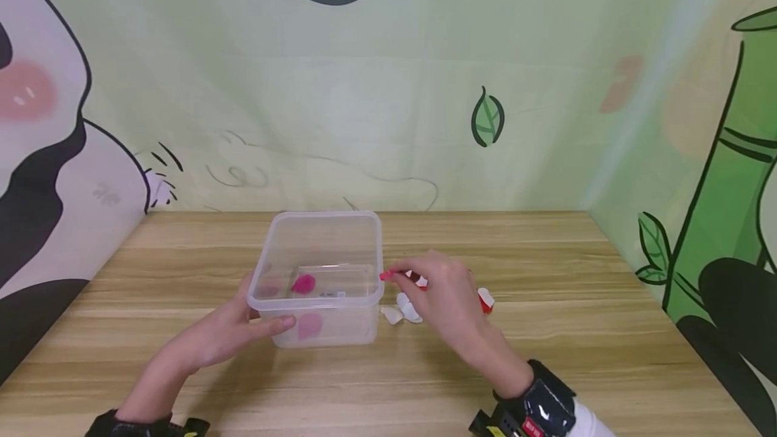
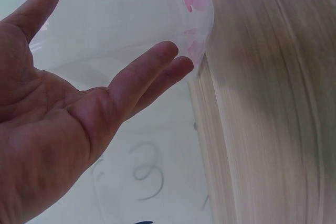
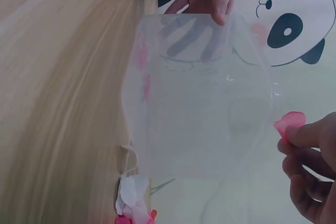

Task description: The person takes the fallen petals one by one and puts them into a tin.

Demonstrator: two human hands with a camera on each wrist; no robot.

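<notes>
A clear plastic box [image 1: 346, 322] stands on the table with its open top upward. My left hand [image 1: 221, 329] holds its left side, the thumb along the front wall and the fingers, fairly straight, on the left wall. Through the plastic a dark pink petal [image 1: 304, 284] shows inside. Between thumb and fingertips, my right hand [image 1: 446, 302] pinches a pink petal [image 3: 290, 123] beside the box's right rim. Under and beside that hand lie loose white petals [image 1: 408, 307] and red ones [image 1: 485, 305], partly hidden by it.
The wooden table [image 1: 546, 268] reaches back to a printed cloth backdrop [image 1: 425, 120] with leaves and pandas. More cloth hangs at both sides of the table. Each wrist wears a black strap with a device.
</notes>
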